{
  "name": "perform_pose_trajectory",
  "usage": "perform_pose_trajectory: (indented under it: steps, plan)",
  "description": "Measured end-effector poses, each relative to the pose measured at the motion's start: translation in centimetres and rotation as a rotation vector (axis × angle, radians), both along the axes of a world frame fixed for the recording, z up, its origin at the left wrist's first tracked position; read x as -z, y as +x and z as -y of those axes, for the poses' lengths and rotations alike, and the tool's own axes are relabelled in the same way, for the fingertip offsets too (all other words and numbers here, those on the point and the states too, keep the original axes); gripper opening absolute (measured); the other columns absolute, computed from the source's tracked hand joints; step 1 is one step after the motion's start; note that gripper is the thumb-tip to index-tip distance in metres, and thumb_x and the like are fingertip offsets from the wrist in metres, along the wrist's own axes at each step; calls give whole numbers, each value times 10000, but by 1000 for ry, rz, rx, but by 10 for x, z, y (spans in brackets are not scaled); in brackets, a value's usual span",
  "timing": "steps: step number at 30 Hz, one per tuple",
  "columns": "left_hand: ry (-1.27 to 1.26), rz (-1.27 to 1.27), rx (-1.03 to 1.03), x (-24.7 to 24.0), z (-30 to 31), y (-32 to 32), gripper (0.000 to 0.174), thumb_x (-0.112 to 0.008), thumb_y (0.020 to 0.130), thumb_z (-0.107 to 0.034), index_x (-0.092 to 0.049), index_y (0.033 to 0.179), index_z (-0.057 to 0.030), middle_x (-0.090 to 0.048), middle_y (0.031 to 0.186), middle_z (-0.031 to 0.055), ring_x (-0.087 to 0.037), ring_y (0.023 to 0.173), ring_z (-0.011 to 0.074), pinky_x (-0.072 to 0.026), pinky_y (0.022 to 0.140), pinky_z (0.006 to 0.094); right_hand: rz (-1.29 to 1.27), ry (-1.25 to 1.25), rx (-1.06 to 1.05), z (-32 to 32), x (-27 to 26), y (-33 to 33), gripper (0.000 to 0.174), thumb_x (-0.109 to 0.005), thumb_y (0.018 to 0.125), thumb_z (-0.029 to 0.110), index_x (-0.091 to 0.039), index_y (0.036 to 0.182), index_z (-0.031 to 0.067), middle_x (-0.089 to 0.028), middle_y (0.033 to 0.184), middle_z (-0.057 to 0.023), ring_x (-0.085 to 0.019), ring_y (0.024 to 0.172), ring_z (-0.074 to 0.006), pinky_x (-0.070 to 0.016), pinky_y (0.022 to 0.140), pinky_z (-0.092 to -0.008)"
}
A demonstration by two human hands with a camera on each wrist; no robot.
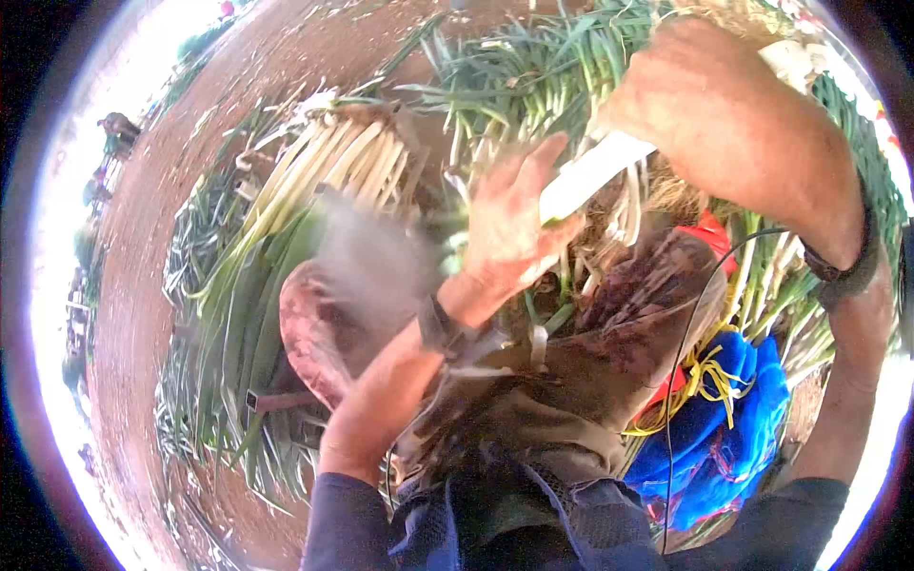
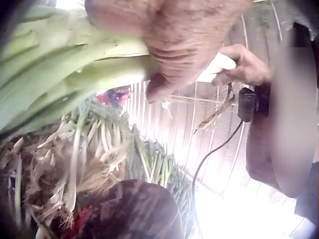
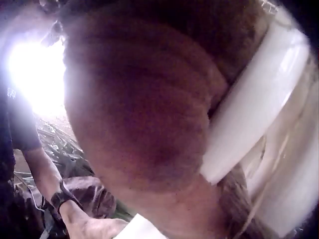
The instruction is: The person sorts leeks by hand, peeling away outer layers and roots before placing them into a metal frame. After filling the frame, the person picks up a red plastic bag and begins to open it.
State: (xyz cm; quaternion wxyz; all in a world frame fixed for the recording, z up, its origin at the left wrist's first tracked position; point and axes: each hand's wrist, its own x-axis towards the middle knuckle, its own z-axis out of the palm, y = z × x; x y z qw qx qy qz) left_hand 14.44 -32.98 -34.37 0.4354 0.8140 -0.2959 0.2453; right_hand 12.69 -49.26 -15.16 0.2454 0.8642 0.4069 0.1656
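Observation:
A large, leek-like green onion, its white stalk [image 1: 595,176] bare, slants between my two hands. My right hand [image 1: 700,95] grips the white end. My left hand [image 1: 509,224] is around the stalk farther down, its thumb on one side and its fingers on the other. In the left wrist view the broad green leaves [image 2: 65,74] run off to the left past that hand. A dry, torn strip [image 2: 217,112] hangs below my right hand [image 2: 246,64]. In the right wrist view another white stalk [image 3: 264,94] lies close to the right hand.
A bundle of green onions with pale stalks [image 1: 352,157] lies at the left on brown soil [image 1: 133,257]. More green onions [image 1: 533,76] lie in front. A blue bag [image 1: 705,438] with yellow ties is by my right leg. A thin black cable [image 1: 671,419] runs down to my lap.

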Motion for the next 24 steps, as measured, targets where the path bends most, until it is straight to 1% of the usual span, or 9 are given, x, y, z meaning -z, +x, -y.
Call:
perform_pose_trajectory:
  steps: [2, 5, 9, 12, 14, 18, 20, 21, 24]
  plan:
    - [-118, -151, 249, 8, 6, -4, 601, -772, 712, -122, -549, 1264, -37, -655, 1122, 179, -665, 985, 317, -553, 855, 380, -26, -3, 48, 3, 7, -1, 30, -641, 764, 96, -661, 749, 110, -601, 642, -109, -644, 736, -291, -487, 730, -422]
    - [12, -351, 219, 22, 5, -7, 390, -682, 729, -73, -612, 1106, -5, -685, 921, 159, -689, 790, 236, -565, 699, 347, -138, -113, 229, 5, 19, 21, 17, -649, 771, 102, -664, 773, 96, -617, 714, -114, -643, 829, -278, -473, 848, -451]
    - [-216, -944, 322, 42, -15, 2, 280, -653, 721, 15, -648, 1001, 10, -682, 857, 86, -644, 709, 132, -536, 593, 271, 44, 193, -108, 31, 23, 69, 124, -677, 757, 106, -682, 872, 59, -660, 944, -106, -625, 963, -267, -410, 1004, -463]
    - [-553, -925, 575, 41, -31, 12, 281, -662, 725, 35, -662, 1005, 14, -686, 863, 53, -630, 738, 83, -520, 595, 234, 30, 404, -221, 40, 20, 95, 310, -699, 738, 139, -667, 1039, 76, -648, 997, -92, -621, 1008, -278, -478, 903, -420]
    - [-369, -951, 446, 34, -36, 16, 278, -670, 725, 22, -674, 1003, 15, -688, 854, 47, -633, 750, 89, -521, 603, 234, -261, 514, -111, 44, 18, 102, 316, -696, 761, 135, -675, 1072, 82, -662, 1067, -95, -629, 1033, -281, -495, 905, -405]
    - [-464, -1058, 565, 35, -43, 16, 326, -676, 740, 6, -685, 1065, -2, -709, 924, 58, -648, 797, 108, -542, 687, 235, 23, 663, -407, 30, 23, 100, 218, -692, 806, 139, -711, 1020, 102, -689, 1072, -76, -662, 1001, -251, -520, 890, -381]
    - [-109, -1071, 370, 28, -44, 14, 343, -686, 751, 17, -687, 1093, -5, -716, 967, 76, -661, 791, 121, -552, 705, 238, -509, 1213, -191, 35, -15, 92, 197, -679, 859, 126, -720, 1051, 142, -702, 1036, -65, -677, 945, -214, -559, 860, -362]
    - [-112, -1072, 369, 32, -46, 13, 343, -686, 751, 17, -687, 1093, -5, -716, 967, 76, -661, 791, 121, -552, 705, 238, -696, 1369, -77, 42, -34, 85, 462, -641, 952, 183, -502, 1368, 37, -668, 1189, -161, -665, 1078, -285, -572, 884, -341]
    - [-421, -1008, 531, 52, -57, 14, 318, -691, 756, 39, -699, 1071, -2, -724, 963, 91, -678, 785, 127, -566, 693, 242, -744, 1578, -492, 103, -13, 129, 564, -716, 894, 217, -487, 1356, -11, -658, 1187, -184, -658, 1080, -285, -575, 911, -376]
